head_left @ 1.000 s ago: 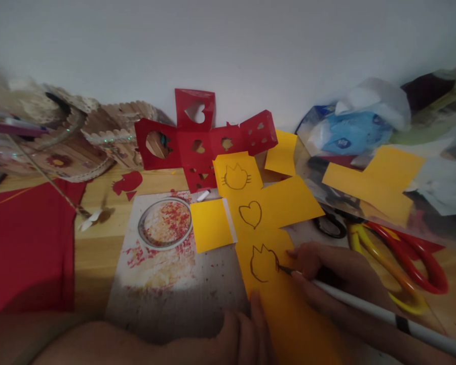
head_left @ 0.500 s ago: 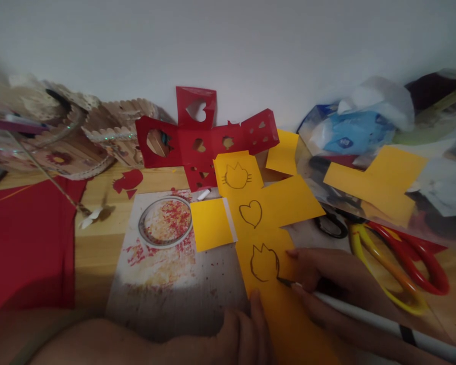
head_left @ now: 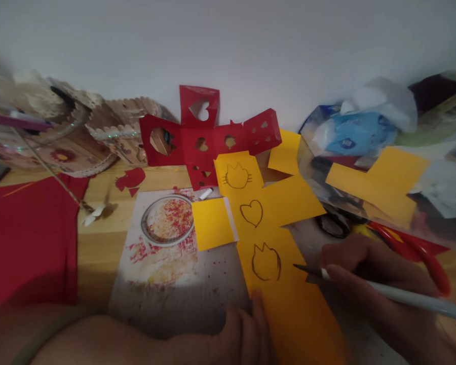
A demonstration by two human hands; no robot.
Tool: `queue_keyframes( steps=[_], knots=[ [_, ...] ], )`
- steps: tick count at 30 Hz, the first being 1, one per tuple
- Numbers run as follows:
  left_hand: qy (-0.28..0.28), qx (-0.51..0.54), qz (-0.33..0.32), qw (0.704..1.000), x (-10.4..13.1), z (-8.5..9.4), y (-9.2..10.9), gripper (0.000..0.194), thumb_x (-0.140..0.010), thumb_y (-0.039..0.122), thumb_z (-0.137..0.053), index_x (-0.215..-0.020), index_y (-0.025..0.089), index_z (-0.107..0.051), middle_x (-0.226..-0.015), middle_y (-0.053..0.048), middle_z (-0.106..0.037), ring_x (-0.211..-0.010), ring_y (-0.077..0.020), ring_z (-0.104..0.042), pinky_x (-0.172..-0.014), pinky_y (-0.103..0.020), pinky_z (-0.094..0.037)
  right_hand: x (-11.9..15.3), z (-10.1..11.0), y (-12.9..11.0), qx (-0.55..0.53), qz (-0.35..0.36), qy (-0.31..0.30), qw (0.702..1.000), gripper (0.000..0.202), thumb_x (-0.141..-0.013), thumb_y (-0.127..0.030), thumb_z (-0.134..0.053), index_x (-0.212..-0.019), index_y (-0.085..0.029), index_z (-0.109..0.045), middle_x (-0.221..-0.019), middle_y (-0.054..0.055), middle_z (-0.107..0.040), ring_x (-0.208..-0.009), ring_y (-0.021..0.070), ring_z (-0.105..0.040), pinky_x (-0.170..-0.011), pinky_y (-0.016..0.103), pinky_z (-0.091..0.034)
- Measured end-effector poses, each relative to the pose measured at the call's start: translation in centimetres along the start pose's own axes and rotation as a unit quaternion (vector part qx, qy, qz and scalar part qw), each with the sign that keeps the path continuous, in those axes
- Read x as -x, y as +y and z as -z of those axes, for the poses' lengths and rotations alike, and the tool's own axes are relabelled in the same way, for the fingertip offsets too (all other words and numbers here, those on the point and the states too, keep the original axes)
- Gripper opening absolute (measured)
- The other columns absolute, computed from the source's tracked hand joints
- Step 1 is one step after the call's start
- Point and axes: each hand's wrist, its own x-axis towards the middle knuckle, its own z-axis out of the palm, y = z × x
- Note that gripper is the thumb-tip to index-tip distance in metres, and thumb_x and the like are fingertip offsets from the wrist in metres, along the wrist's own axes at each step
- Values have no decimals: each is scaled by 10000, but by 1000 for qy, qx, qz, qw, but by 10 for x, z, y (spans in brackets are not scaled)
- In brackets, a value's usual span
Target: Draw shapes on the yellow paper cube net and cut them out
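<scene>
My right hand (head_left: 376, 284) is closed around a white marker pen (head_left: 406, 296). Its dark tip is just off the right side of a cat-head outline (head_left: 266, 262), which has a gap at the lower right. That outline is on a yellow cross-shaped paper (head_left: 285, 309), below a drawn heart (head_left: 252, 213) and a cat face with whiskers (head_left: 237, 176). At the bottom, my left hand (head_left: 247, 332) rests at the paper's left edge, the index finger lying on it and the others loosely bent.
Behind stands a red paper cutout (head_left: 216, 134) with heart and cat holes. Left lie a tape ring (head_left: 144, 233) on a stained board (head_left: 155, 289), and red paper (head_left: 30, 238). Scissors with red handles (head_left: 421, 253) are at right, near yellow scraps (head_left: 387, 175) and a blue packet (head_left: 357, 134).
My right hand has lifted the pen away from the cat-head outline and moved right, now covering part of the scissors' handles. The left hand stays in place.
</scene>
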Motion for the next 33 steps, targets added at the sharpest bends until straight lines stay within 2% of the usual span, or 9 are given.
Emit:
queue_keyframes(
  steps=[2,3,8,12,15,21,23,29,33],
  knots=[
    [-15,8,-15,1000,0,3,-3,271,-976,141,-371,-938,173,-637,-968,-5,-715,-656,-71,-557,-590,-177,-409,1,-3,-6,-9,-35,22,999,264,-763,-346,-717,-622,-245,-518,-558,-47,-543,-457,100,-440,-394,196,-327],
    [-19,12,-17,1000,0,4,-4,274,-975,136,-368,-952,174,-639,-994,-7,-715,-669,-70,-564,-599,-175,-414,0,-6,-9,-17,-44,14,999,260,-764,-337,-714,-630,-244,-512,-560,-50,-538,-458,98,-439,-395,192,-325],
    [-8,8,0,1000,-1,3,-6,300,-980,123,-342,-875,175,-618,-995,-17,-728,-613,-68,-561,-559,-175,-406,-16,-16,-15,4,-2,-146,989,237,-787,-264,-644,-604,-220,-501,-546,-39,-522,-452,90,-447,-385,176,-350],
    [-4,-8,-15,1000,-1,2,-7,297,-986,124,-357,-922,177,-641,-1063,-30,-716,-643,-67,-566,-579,-168,-409,-19,-15,-5,5,-11,-155,988,245,-812,-287,-623,-625,-218,-480,-583,-25,-528,-473,96,-467,-390,187,-374],
    [-23,-5,-16,1000,0,3,-7,301,-989,137,-368,-1007,161,-667,-1095,-64,-703,-649,-73,-545,-607,-169,-415,-12,-12,3,-1,-24,-176,984,240,-843,-260,-582,-647,-230,-448,-595,-23,-558,-470,102,-494,-400,198,-405],
    [-48,10,-14,999,-3,6,-7,360,-1002,141,-319,-1071,167,-671,-1104,-70,-698,-640,-92,-546,-583,-196,-410,-7,-8,7,79,42,-240,967,258,-891,-274,-568,-652,-234,-478,-561,-34,-530,-483,111,-469,-417,216,-366],
    [-50,12,-14,999,-3,7,-7,362,-1003,137,-315,-1077,173,-667,-1089,-61,-702,-642,-84,-546,-590,-184,-414,-10,-10,9,86,49,-232,968,252,-890,-290,-583,-661,-230,-497,-579,-29,-549,-491,109,-475,-422,219,-366],
    [-47,8,-18,999,-2,7,-8,329,-1007,171,-338,-1049,171,-664,-1061,-62,-708,-626,-81,-530,-576,-174,-408,-15,-19,13,73,48,-150,985,245,-859,-346,-634,-663,-231,-543,-556,-21,-555,-513,127,-518,-400,226,-367],
    [-46,-3,-25,999,-1,6,-8,317,-1006,163,-348,-1077,184,-656,-1092,-56,-699,-661,-79,-536,-614,-166,-419,-15,-20,10,76,39,-144,986,259,-865,-347,-625,-650,-231,-540,-547,-26,-549,-483,117,-494,-387,224,-349]
  ],
)
